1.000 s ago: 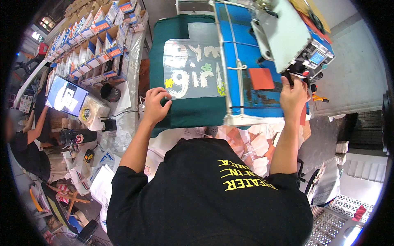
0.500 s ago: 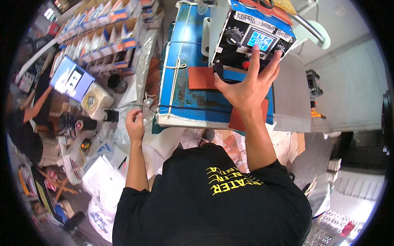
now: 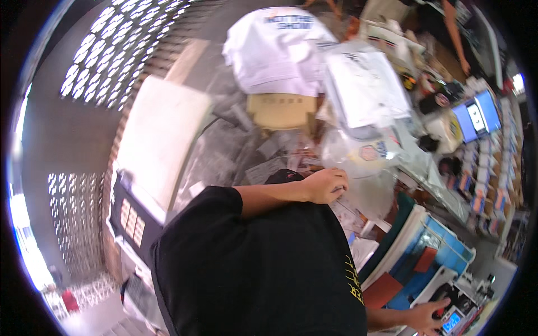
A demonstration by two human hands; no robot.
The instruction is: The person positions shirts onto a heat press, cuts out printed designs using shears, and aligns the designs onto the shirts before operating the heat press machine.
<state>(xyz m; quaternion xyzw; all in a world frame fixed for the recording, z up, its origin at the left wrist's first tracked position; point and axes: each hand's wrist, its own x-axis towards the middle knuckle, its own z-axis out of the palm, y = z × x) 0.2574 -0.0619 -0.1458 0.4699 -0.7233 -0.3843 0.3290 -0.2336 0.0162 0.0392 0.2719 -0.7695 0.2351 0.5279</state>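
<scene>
At the lower right, my right hand (image 3: 426, 316) is spread open beside a control box with a lit blue display (image 3: 451, 322); whether a finger touches its panel I cannot tell. Next to it, a blue-topped table (image 3: 448, 238) carries two flat reddish-brown pads (image 3: 383, 290). My left hand (image 3: 328, 186) is held in front of my body, fingers curled closed, and anything inside them is hidden. Beyond that hand lies clear plastic wrapping (image 3: 364, 148) around pale items. White printed clothing (image 3: 280, 53) is draped over a tan plastic chair or stool (image 3: 282, 111).
Folded white garments in plastic (image 3: 367, 87) lie right of the chair. Box racks (image 3: 487, 168) and a bright blue-framed screen (image 3: 476, 116) stand at the far right. Another person's arm (image 3: 457, 36) shows at the upper right. A large white panel (image 3: 159, 137) leans at the left.
The view has swung left, bringing the white clothing and chair to the middle and the table to the lower right. My left hand has closed more; my right hand stays by the control box.
</scene>
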